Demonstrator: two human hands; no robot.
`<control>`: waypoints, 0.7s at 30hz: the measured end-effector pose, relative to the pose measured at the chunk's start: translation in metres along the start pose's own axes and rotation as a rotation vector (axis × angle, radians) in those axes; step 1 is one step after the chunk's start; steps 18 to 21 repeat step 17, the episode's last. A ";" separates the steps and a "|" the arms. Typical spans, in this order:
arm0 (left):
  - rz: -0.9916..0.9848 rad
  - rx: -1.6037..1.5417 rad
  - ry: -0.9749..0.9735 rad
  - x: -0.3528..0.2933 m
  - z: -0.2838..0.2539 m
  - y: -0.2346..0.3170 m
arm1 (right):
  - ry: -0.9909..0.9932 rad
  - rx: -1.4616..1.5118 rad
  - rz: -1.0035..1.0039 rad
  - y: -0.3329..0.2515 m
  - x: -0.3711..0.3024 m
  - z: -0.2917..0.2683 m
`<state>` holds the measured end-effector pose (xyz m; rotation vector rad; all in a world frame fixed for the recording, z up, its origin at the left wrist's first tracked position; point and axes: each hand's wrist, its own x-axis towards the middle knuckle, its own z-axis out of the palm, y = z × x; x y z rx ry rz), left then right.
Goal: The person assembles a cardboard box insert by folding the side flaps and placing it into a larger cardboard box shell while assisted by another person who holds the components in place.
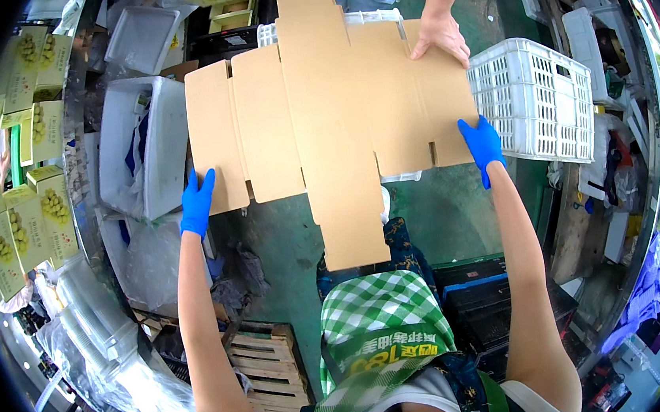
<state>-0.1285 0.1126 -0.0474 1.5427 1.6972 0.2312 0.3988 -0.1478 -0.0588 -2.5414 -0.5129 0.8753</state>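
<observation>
A flat, unfolded cardboard box blank (329,119) with plain brown flaps spreads out in front of me. My left hand (197,203), in a blue glove, grips its lower left corner, thumb on top and the other fingers partly hidden. At the right edge my right hand (485,147), also gloved in blue, holds the side flap the same way. Another person's bare hand (441,36) rests on the blank's upper right part. Beneath the blank, parts of a white crate (375,16) show at its far edge.
To the right stands a white slatted plastic crate (534,99). A white foam bin (158,155) with dark contents is on the left. Printed cartons (52,205) line the far left shelf. A wooden pallet (270,367) and a black crate (487,306) lie low near me.
</observation>
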 end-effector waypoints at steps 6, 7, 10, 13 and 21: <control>-0.045 -0.066 -0.019 -0.021 -0.031 0.024 | -0.090 0.069 0.015 -0.023 -0.021 -0.038; -0.070 -0.213 -0.064 -0.024 -0.036 0.029 | -0.176 0.230 0.034 -0.024 -0.023 -0.038; -0.198 -0.629 -0.355 -0.037 -0.028 0.040 | -0.506 0.614 0.046 -0.031 -0.021 -0.040; -0.188 -0.575 -0.335 -0.027 0.002 0.037 | -0.538 0.410 -0.077 -0.039 -0.015 -0.034; 0.264 -0.203 -0.149 -0.008 0.052 -0.002 | -0.499 -0.017 -0.135 -0.049 -0.018 0.021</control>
